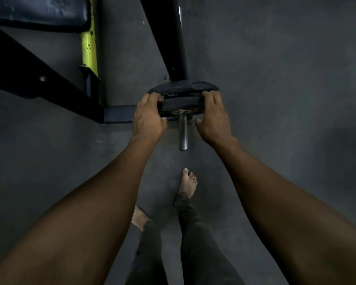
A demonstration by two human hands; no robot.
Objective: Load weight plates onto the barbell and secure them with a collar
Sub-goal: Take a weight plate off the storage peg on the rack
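The steel barbell sleeve (182, 131) points toward me, its bare end free. Two dark weight plates sit on it: a larger one (185, 86) behind and a smaller one (180, 104) in front, with an orange-rimmed hub around the bar. My left hand (148, 118) grips the left edge of the front plate. On the plate's right edge my right hand (214, 118) holds on, fingers curled over the rim. No collar is visible.
A black upright post (173, 38) rises behind the plates. A bench with a dark pad (37, 11), yellow leg (88, 46) and black frame (39, 79) stands at the left. My bare feet (188, 183) stand on the grey floor below the bar.
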